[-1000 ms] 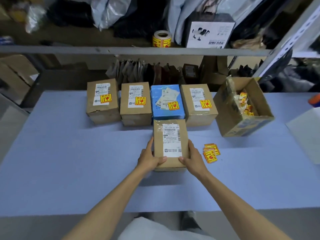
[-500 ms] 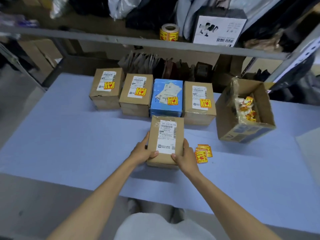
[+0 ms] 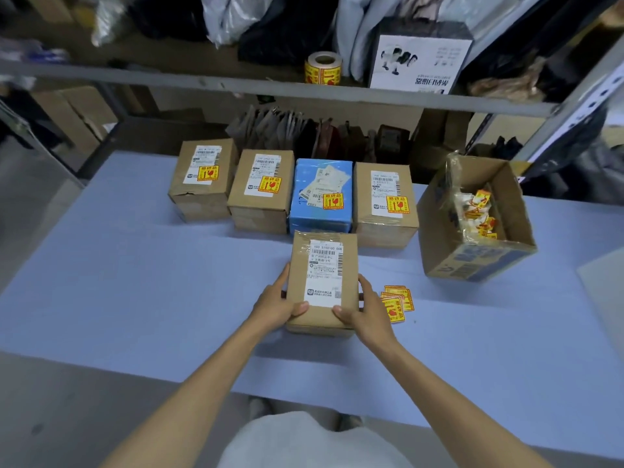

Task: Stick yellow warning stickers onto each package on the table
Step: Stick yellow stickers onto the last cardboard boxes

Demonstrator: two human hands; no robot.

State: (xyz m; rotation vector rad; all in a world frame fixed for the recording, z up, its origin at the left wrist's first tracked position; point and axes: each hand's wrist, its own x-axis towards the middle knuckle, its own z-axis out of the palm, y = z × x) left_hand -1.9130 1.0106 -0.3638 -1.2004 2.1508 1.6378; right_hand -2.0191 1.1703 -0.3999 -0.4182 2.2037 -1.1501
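Note:
A brown package (image 3: 300, 265) with a white shipping label and no yellow sticker lies on the blue table (image 3: 135, 282) in front of me. My left hand (image 3: 275, 304) grips its left side and my right hand (image 3: 363, 310) grips its right side, thumbs on top. A small pile of loose yellow warning stickers (image 3: 396, 302) lies just right of my right hand. Behind stand a row of packages, each with a yellow sticker: a brown one (image 3: 202, 177) at the left, another brown one (image 3: 261, 190), a blue one (image 3: 320, 194) and a third brown one (image 3: 385, 204).
An open cardboard box (image 3: 472, 258) holding sticker scraps stands at the right. A roll of yellow stickers (image 3: 322, 67) and a white printed box (image 3: 418, 59) sit on the metal shelf (image 3: 169, 77) behind. A grey sheet (image 3: 604, 282) lies at the far right edge.
My view has swung left and tilted. Both hands keep hold of the package, which stays in front of the blue one.

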